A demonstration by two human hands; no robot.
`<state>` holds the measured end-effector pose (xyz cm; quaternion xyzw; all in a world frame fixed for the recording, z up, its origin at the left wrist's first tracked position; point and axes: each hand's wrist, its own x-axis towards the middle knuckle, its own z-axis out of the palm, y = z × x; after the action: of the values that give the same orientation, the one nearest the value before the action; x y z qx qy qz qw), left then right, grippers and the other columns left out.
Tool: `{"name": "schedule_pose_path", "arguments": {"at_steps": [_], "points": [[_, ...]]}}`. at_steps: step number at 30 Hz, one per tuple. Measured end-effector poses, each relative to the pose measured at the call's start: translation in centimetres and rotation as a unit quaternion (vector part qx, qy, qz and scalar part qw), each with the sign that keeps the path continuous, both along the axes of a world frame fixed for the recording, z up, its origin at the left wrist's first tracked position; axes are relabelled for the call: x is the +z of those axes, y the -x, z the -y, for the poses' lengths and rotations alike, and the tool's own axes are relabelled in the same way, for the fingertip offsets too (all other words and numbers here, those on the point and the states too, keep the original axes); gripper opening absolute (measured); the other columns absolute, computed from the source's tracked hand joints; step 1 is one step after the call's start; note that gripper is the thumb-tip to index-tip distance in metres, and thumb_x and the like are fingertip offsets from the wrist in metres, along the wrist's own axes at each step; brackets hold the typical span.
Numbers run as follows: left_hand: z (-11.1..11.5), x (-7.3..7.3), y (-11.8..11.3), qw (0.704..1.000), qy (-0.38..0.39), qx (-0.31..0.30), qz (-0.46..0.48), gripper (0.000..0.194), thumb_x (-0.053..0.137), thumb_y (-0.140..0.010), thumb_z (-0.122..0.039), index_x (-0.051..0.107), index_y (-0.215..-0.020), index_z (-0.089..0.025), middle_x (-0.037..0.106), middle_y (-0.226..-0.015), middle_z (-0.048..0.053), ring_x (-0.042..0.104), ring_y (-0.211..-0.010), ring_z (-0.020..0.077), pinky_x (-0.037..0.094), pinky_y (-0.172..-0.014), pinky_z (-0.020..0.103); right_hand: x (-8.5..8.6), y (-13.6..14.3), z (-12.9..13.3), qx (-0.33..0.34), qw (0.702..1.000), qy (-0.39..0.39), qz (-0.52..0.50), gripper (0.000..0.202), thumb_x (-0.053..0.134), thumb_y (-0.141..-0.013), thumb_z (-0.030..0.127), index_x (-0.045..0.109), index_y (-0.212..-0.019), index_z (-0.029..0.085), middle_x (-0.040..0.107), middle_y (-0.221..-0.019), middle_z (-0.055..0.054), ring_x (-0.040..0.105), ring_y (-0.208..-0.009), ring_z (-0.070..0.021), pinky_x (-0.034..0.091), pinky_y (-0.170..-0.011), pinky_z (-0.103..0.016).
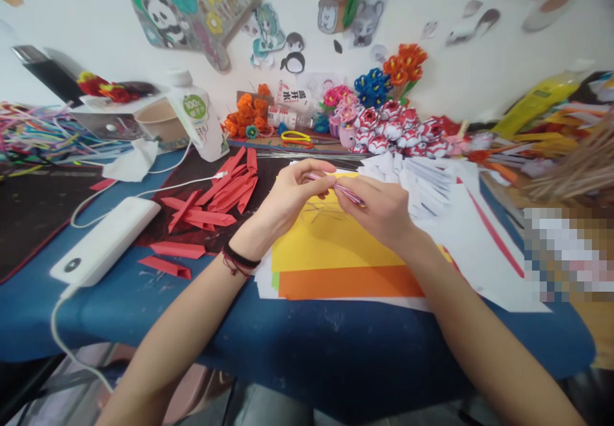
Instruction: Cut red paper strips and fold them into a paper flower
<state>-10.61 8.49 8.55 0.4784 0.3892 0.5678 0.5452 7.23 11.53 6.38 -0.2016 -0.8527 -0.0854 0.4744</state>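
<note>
A slim folded paper piece (350, 194) with red and white layered edges lies between my hands, above the yellow sheet. My left hand (298, 190) pinches its far-left end between thumb and fingers. On its right part, my right hand (378, 212) is closed, and the fingers hide some of the paper. Below both hands spreads a stack of coloured sheets, the yellow sheet (326, 247) on top and an orange sheet (350, 282) showing at the near edge. Several thin wires (319, 208) rest on the yellow paper.
Several red folded strips (225, 196) are heaped left of my hands. A white power bank (105, 240) with a cable lies farther left. White paper pieces (422, 186) are spread on the right. Paper flowers (388, 125), a white bottle (199, 116) and orange flowers (247, 116) stand along the wall.
</note>
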Motion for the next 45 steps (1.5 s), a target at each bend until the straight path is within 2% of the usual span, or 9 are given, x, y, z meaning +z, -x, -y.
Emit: {"name": "schedule_pose_path", "arguments": {"at_steps": [6, 10, 14, 17, 23, 28, 34, 36, 45], "points": [[-0.1, -0.1, 0.1, 0.999, -0.029, -0.005, -0.02, 0.023, 0.082, -0.071, -0.024, 0.072, -0.09, -0.015, 0.063, -0.074, 0.0, 0.057, -0.066, 0.0078, 0.046, -0.061, 0.02, 0.1, 0.1, 0.2, 0.017, 0.998, 0.059, -0.02, 0.019, 0.054, -0.097, 0.021, 0.072, -0.104, 0.02, 0.077, -0.084, -0.003, 0.069, -0.073, -0.0138, 0.051, -0.067, -0.024], [-0.1, 0.0, 0.1, 0.997, -0.056, 0.009, -0.06, 0.021, 0.082, -0.073, -0.028, 0.071, -0.086, -0.014, 0.065, -0.076, 0.001, 0.056, -0.065, 0.0082, 0.045, -0.058, 0.02, 0.8, 0.2, 0.6, 0.019, 0.985, 0.166, -0.032, 0.02, 0.055, -0.097, 0.026, 0.073, -0.098, 0.021, 0.073, -0.069, -0.001, 0.067, -0.066, -0.0152, 0.05, -0.068, -0.027], [0.0, 0.5, 0.5, 0.98, -0.112, 0.028, -0.163, 0.02, 0.076, -0.08, -0.034, 0.07, -0.081, -0.014, 0.069, -0.082, 0.003, 0.06, -0.07, 0.0106, 0.046, -0.06, 0.022, 1.6, 0.1, 0.9, 0.032, 0.956, 0.283, -0.065, 0.018, 0.059, -0.094, 0.029, 0.074, -0.088, 0.02, 0.067, -0.058, 0.002, 0.061, -0.052, -0.0127, 0.048, -0.059, -0.026], [0.1, 1.0, 1.1, 0.938, -0.206, 0.031, -0.277, 0.015, 0.071, -0.085, -0.03, 0.072, -0.089, -0.016, 0.073, -0.092, 0.005, 0.065, -0.084, 0.0148, 0.049, -0.074, 0.025, 2.0, -0.1, 0.8, 0.051, 0.932, 0.347, -0.097, 0.018, 0.062, -0.091, 0.031, 0.074, -0.086, 0.018, 0.065, -0.057, 0.003, 0.06, -0.049, -0.0117, 0.047, -0.054, -0.025], [0.5, 1.3, 1.4, 0.815, -0.378, 0.075, -0.432, 0.018, 0.068, -0.089, -0.025, 0.069, -0.105, -0.019, 0.073, -0.103, 0.005, 0.066, -0.097, 0.0177, 0.049, -0.087, 0.03, 2.5, 0.0, 0.8, 0.073, 0.891, 0.426, -0.141, 0.02, 0.066, -0.088, 0.035, 0.071, -0.08, 0.017, 0.063, -0.061, 0.002, 0.059, -0.048, -0.0109, 0.048, -0.049, -0.024], [0.4, 0.3, 1.0, 0.723, -0.454, 0.153, -0.497, 0.014, 0.061, -0.095, -0.029, 0.066, -0.102, -0.019, 0.073, -0.102, 0.006, 0.065, -0.097, 0.0188, 0.049, -0.088, 0.032, 2.7, 0.2, 1.0, 0.106, 0.859, 0.476, -0.154, 0.021, 0.066, -0.088, 0.035, 0.07, -0.079, 0.017, 0.058, -0.056, 0.003, 0.052, -0.046, -0.0088, 0.043, -0.045, -0.022], [0.4, 0.4, 1.3, 0.659, -0.504, 0.162, -0.535, 0.016, 0.054, -0.099, -0.029, 0.066, -0.099, -0.019, 0.072, -0.095, 0.006, 0.065, -0.09, 0.0174, 0.049, -0.083, 0.031, 2.6, 0.4, 1.0, 0.138, 0.834, 0.507, -0.168, 0.021, 0.066, -0.087, 0.031, 0.067, -0.072, 0.016, 0.052, -0.052, 0.005, 0.045, -0.042, -0.0065, 0.037, -0.042, -0.022], [0.5, 0.5, 1.5, 0.653, -0.505, 0.154, -0.543, 0.018, 0.052, -0.1, -0.03, 0.066, -0.099, -0.019, 0.072, -0.094, 0.006, 0.064, -0.089, 0.0176, 0.049, -0.082, 0.031, 2.5, 0.4, 0.9, 0.145, 0.829, 0.512, -0.171, 0.019, 0.066, -0.087, 0.029, 0.067, -0.073, 0.016, 0.051, -0.052, 0.005, 0.045, -0.042, -0.0064, 0.036, -0.042, -0.022], [1.0, 0.8, 1.4, 0.68, -0.471, 0.128, -0.547, 0.02, 0.049, -0.101, -0.033, 0.066, -0.099, -0.021, 0.069, -0.094, 0.007, 0.063, -0.09, 0.0189, 0.047, -0.082, 0.033, 2.3, 0.2, 0.6, 0.175, 0.8, 0.546, -0.175, 0.017, 0.068, -0.085, 0.031, 0.071, -0.079, 0.016, 0.053, -0.054, 0.005, 0.045, -0.042, -0.0069, 0.037, -0.041, -0.022]]}}
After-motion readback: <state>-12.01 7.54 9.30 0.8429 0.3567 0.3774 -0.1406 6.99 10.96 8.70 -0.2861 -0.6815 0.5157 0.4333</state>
